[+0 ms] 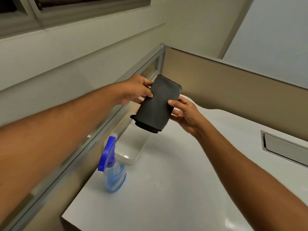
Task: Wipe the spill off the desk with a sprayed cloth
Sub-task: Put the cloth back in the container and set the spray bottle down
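A folded dark grey cloth (157,104) is held in the air above the far part of the white desk (166,189). My left hand (135,90) grips its upper left edge and my right hand (186,112) holds its right side. A clear spray bottle (113,174) with a blue trigger head stands upright on the desk's left side, below the cloth. I cannot make out a spill on the desk surface.
A shallow white tray (133,157) lies on the desk beneath the cloth, just beyond the bottle. Beige partition panels (225,87) with metal frames fence the desk at back and left. A metal cable hatch (283,147) is set into the desk at right.
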